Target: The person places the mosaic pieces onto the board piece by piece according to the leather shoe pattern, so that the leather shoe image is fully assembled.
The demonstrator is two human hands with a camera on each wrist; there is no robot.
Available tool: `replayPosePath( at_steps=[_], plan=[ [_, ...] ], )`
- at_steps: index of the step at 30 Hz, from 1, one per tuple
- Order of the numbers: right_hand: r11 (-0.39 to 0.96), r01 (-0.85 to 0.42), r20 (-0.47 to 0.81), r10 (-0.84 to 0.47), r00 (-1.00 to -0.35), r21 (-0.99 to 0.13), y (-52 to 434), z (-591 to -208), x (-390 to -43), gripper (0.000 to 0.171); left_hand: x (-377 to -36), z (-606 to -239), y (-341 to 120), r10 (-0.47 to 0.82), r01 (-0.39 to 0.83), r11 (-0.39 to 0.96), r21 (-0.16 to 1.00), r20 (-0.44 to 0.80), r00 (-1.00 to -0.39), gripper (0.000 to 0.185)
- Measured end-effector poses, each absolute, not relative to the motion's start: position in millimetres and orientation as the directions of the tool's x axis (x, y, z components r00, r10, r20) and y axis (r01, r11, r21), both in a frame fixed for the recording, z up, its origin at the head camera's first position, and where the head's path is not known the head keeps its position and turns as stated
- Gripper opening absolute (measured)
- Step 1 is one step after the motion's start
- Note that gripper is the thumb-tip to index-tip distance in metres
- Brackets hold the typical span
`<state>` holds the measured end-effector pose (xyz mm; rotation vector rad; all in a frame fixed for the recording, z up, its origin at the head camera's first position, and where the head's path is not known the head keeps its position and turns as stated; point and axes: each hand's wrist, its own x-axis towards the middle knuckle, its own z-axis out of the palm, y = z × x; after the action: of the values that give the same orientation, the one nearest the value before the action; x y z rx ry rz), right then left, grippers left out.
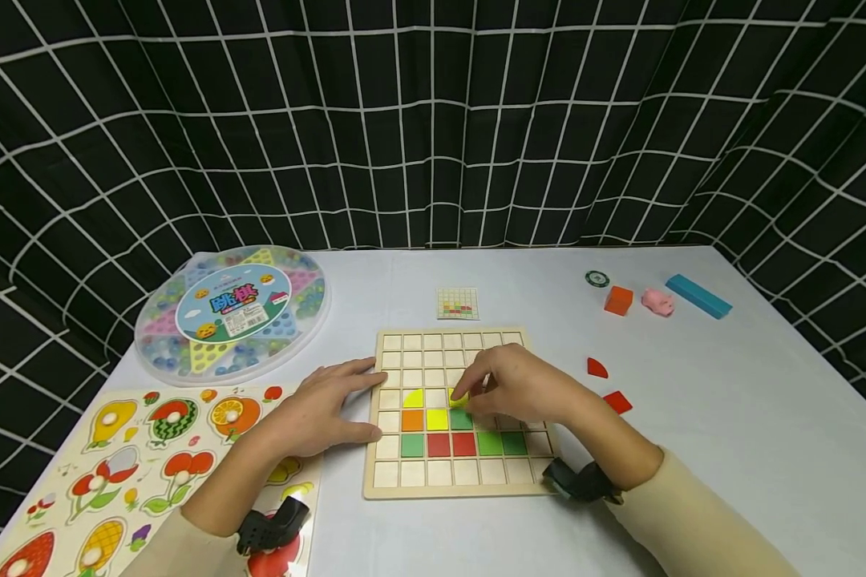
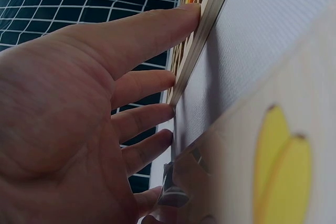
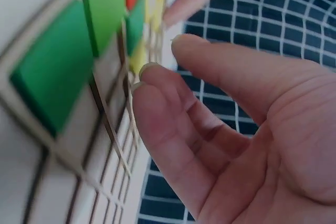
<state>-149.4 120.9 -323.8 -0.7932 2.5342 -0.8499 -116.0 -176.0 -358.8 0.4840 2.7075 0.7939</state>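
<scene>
A wooden grid board (image 1: 397, 474) lies flat with coloured tiles in several of its cells. At its left edge my left hand (image 1: 325, 405) rests with fingers spread and fairly straight, the thumb and fingertips touching the rim. Over the middle of the board is my right hand (image 1: 515, 385), its fingertips at a yellow piece (image 1: 455, 393) in a cell above a green tile (image 1: 461, 419). The hand partly covers that piece. In the right wrist view, a gap shows between the thumb (image 3: 210, 59) and the bent fingers. A yellow quarter-round piece (image 1: 414, 398) sits further left.
A small pattern card (image 1: 458, 304) lies behind the board. To the right are two red pieces (image 1: 597, 368), an orange cube (image 1: 619, 300), a pink pig (image 1: 657, 302), a blue block (image 1: 698, 296) and a round chip (image 1: 596, 279). Left are a marble game box (image 1: 306, 336) and fruit puzzle (image 1: 220, 465).
</scene>
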Motion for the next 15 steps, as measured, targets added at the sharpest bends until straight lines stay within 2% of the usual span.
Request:
replayPosePath(
  at_steps=[9,15],
  plan=[
    [0.627,-0.342,-0.171,-0.612,-0.772,-0.700,174,-307,-154,0.018,-115,-358,-175,0.385,0.231,0.792,0.566,-0.168,-0.908,0.076],
    [0.669,-0.275,-0.207,-0.547,-0.811,-0.690,214,-307,-155,0.018,-116,-358,-175,0.382,0.227,0.793,0.565,-0.171,-0.908,0.076]
  ],
)
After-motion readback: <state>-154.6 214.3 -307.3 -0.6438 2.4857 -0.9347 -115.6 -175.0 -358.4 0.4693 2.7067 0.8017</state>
